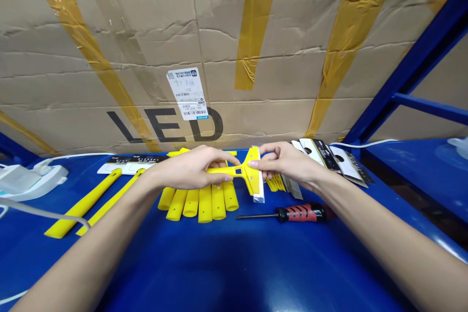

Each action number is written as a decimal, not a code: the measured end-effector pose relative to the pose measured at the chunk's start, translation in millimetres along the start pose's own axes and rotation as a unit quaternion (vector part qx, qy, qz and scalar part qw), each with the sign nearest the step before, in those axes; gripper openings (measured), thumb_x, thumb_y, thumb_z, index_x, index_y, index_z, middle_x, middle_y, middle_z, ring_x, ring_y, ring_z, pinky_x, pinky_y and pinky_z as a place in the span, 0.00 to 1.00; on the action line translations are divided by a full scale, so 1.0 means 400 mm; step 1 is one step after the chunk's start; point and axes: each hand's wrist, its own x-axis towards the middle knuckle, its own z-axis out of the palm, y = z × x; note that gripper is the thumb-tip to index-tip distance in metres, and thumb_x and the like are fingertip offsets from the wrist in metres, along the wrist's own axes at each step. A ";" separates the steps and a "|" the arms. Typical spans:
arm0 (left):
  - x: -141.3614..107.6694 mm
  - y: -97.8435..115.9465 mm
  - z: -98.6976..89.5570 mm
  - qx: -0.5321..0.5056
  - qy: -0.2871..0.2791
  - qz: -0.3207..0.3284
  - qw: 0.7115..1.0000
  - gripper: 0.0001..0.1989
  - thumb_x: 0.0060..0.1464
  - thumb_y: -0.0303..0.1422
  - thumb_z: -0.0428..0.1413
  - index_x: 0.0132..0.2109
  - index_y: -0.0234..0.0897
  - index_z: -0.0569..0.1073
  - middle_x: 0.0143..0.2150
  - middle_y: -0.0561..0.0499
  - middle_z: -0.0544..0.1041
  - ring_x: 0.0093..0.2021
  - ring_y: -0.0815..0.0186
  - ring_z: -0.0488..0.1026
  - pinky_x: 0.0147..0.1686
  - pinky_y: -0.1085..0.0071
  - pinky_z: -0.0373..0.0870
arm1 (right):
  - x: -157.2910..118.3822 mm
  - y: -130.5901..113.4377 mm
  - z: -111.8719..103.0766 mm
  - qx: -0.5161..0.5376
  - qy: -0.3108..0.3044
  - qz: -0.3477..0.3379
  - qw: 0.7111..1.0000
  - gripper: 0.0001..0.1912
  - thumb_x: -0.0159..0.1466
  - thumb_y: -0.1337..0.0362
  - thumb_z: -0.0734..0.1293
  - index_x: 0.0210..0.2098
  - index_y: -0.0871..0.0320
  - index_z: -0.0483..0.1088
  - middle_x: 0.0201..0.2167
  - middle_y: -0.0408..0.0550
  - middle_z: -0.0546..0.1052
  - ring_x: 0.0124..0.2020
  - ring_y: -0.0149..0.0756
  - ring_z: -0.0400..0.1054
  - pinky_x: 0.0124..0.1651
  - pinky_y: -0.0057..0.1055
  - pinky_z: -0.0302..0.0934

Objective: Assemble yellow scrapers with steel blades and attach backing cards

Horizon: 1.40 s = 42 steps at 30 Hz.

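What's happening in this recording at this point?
A person's left hand grips the handle of a yellow scraper, while the right hand holds the edge of its wide head. Below, on a blue surface, lie a row of yellow handles and a red-and-black screwdriver. A taped cardboard box marked LED stands behind.

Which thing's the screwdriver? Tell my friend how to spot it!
Find the blue surface before the big cardboard box. On it, near the right hand, lies the screwdriver. Its handle is red and black, unlike the yellow handles nearby.
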 end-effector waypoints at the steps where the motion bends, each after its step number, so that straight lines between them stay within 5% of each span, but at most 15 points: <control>1: 0.000 -0.001 0.000 0.002 0.005 0.003 1.000 0.23 0.63 0.40 0.55 0.62 0.39 0.72 0.41 0.51 0.81 0.36 0.64 0.73 0.33 0.71 0.64 | 0.000 0.001 0.001 0.004 0.001 -0.002 1.000 0.20 0.47 0.56 0.82 0.31 0.59 0.73 0.20 0.43 0.77 0.23 0.28 0.67 0.29 0.26 0.61; 8: 0.008 0.004 0.010 0.013 0.038 0.018 0.999 0.21 0.62 0.42 0.56 0.58 0.38 0.75 0.40 0.50 0.81 0.34 0.66 0.71 0.32 0.71 0.61 | -0.002 0.003 0.000 0.005 -0.033 -0.021 0.999 0.21 0.48 0.56 0.81 0.34 0.61 0.75 0.23 0.43 0.78 0.25 0.28 0.68 0.33 0.28 0.64; 15: 0.023 0.024 0.033 0.042 0.060 0.015 0.997 0.23 0.65 0.48 0.50 0.37 0.34 0.80 0.26 0.55 0.73 0.26 0.71 0.62 0.27 0.71 0.53 | 0.001 0.014 0.009 0.000 -0.055 -0.065 0.996 0.19 0.49 0.59 0.81 0.36 0.61 0.75 0.26 0.43 0.78 0.26 0.29 0.68 0.33 0.29 0.65; 23: 0.019 0.009 0.034 0.062 0.089 -0.005 0.994 0.22 0.64 0.49 0.52 0.36 0.36 0.80 0.28 0.53 0.76 0.27 0.70 0.63 0.29 0.70 0.55 | 0.003 0.018 -0.001 -0.032 -0.070 -0.079 0.994 0.13 0.55 0.58 0.77 0.31 0.60 0.75 0.26 0.47 0.80 0.29 0.32 0.72 0.37 0.31 0.65; 35: 0.030 -0.004 0.046 0.090 0.108 -0.004 0.990 0.27 0.64 0.51 0.49 0.25 0.35 0.70 0.21 0.56 0.60 0.25 0.71 0.52 0.27 0.69 0.49 | 0.000 0.021 0.010 -0.041 -0.041 -0.086 0.995 0.17 0.55 0.55 0.77 0.26 0.59 0.70 0.22 0.45 0.78 0.25 0.30 0.69 0.33 0.29 0.62; 42: 0.026 0.003 0.025 0.054 0.084 -0.046 0.994 0.25 0.62 0.50 0.51 0.27 0.35 0.72 0.22 0.56 0.61 0.25 0.70 0.50 0.26 0.69 0.49 | -0.005 -0.004 -0.020 -0.085 -0.011 -0.068 0.994 0.18 0.59 0.49 0.74 0.36 0.58 0.76 0.28 0.50 0.81 0.28 0.34 0.73 0.32 0.31 0.66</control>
